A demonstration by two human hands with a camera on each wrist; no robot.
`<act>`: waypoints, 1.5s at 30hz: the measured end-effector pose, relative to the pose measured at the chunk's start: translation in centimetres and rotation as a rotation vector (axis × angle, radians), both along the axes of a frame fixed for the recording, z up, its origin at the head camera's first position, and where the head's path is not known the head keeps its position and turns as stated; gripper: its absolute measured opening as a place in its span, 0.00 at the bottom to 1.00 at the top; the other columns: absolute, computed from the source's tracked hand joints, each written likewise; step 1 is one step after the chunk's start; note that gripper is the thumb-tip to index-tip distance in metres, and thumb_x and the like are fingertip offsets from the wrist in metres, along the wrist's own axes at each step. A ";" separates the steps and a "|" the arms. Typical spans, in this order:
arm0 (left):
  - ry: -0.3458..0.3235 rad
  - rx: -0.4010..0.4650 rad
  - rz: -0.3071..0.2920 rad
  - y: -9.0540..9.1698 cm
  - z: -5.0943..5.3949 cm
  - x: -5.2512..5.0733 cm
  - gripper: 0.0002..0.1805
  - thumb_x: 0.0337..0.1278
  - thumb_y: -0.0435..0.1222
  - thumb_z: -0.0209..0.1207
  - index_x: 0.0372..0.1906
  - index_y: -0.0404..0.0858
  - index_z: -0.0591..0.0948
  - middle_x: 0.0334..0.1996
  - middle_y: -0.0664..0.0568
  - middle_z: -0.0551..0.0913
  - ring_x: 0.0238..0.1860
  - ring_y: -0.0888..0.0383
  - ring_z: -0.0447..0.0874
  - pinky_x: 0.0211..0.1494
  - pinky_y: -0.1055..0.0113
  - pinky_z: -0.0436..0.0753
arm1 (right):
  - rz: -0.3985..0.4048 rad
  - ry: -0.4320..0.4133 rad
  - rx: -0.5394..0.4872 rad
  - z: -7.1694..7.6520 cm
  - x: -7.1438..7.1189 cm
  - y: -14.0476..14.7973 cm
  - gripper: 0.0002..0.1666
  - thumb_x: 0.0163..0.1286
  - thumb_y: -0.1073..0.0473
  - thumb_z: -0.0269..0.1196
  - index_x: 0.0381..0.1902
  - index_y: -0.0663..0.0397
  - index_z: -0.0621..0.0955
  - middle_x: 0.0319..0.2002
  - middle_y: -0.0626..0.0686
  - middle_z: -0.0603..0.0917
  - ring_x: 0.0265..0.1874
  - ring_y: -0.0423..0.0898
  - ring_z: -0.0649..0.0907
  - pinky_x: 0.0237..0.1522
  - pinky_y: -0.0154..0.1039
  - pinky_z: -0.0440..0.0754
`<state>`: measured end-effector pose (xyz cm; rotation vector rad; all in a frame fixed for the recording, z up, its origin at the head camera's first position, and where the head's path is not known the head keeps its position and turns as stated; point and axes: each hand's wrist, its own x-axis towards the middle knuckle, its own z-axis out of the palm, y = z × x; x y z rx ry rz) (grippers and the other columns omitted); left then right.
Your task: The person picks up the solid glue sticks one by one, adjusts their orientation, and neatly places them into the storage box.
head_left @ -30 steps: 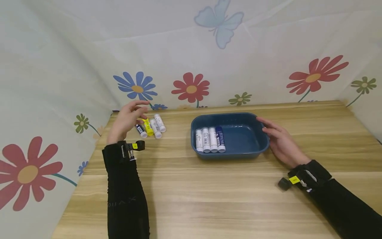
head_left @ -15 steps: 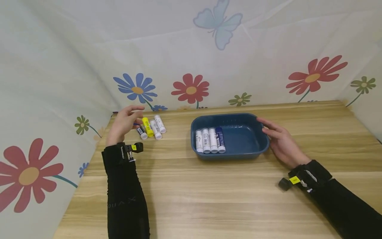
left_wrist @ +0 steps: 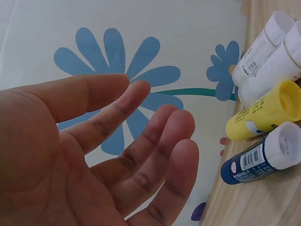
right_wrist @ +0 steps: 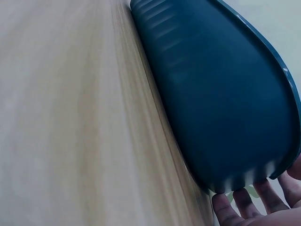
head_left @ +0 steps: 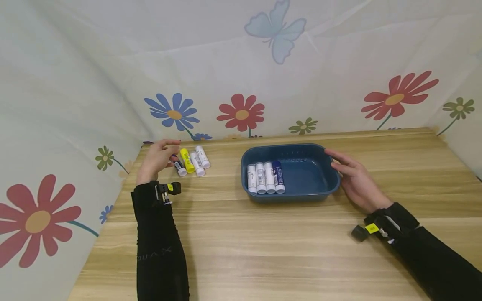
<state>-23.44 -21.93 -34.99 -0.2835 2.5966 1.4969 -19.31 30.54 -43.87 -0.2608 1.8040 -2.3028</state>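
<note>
My left hand [head_left: 156, 162] hovers at the table's far left, fingers apart and loosely bent, with nothing between them. Beside it several glue sticks lie in a row: a dark blue one [head_left: 180, 166] closest, then a yellow one [head_left: 187, 160] and two white ones [head_left: 197, 164]. In the left wrist view the fingertips stay apart from the dark blue glue stick [left_wrist: 249, 162]. A blue tray [head_left: 293, 197] holds white glue sticks [head_left: 260, 177] and another dark blue glue stick [head_left: 278, 175] side by side. My right hand [head_left: 357, 184] touches the tray's right end with extended fingers.
The wooden table [head_left: 241, 251] runs up to a flower-printed cloth [head_left: 331, 75] at the back and along the left. Inside the tray, bare floor shows right of the glue sticks.
My left hand has drawn slightly down and left, off the yellow glue stick, uncovering more of it. The right hand, tray and glue sticks have stayed put.
</note>
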 end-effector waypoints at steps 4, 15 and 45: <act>-0.015 -0.007 0.008 0.0 -0.1 0.0 0.26 0.82 0.42 0.48 0.76 0.38 0.70 0.65 0.35 0.74 0.55 0.43 0.76 0.59 0.55 0.79 | 0.001 0.003 0.002 0.0 0.1 0.0 0.32 0.85 0.59 0.52 0.81 0.59 0.61 0.79 0.50 0.56 0.70 0.35 0.65 0.61 0.24 0.72; 0.002 -0.054 0.032 0.2 -0.4 -0.4 0.25 0.82 0.43 0.48 0.75 0.39 0.72 0.73 0.38 0.67 0.63 0.41 0.70 0.62 0.53 0.74 | -0.005 0.007 -0.028 0.0 0.0 0.2 0.31 0.84 0.61 0.52 0.80 0.57 0.63 0.77 0.48 0.59 0.70 0.36 0.65 0.61 0.25 0.72; -0.103 -0.151 0.058 -0.5 -3.2 -1.2 0.27 0.82 0.42 0.46 0.78 0.37 0.68 0.77 0.36 0.63 0.62 0.43 0.67 0.52 0.61 0.71 | -0.019 -0.033 -0.006 0.0 -0.1 0.1 0.32 0.84 0.60 0.53 0.81 0.57 0.62 0.79 0.49 0.58 0.73 0.37 0.62 0.63 0.25 0.69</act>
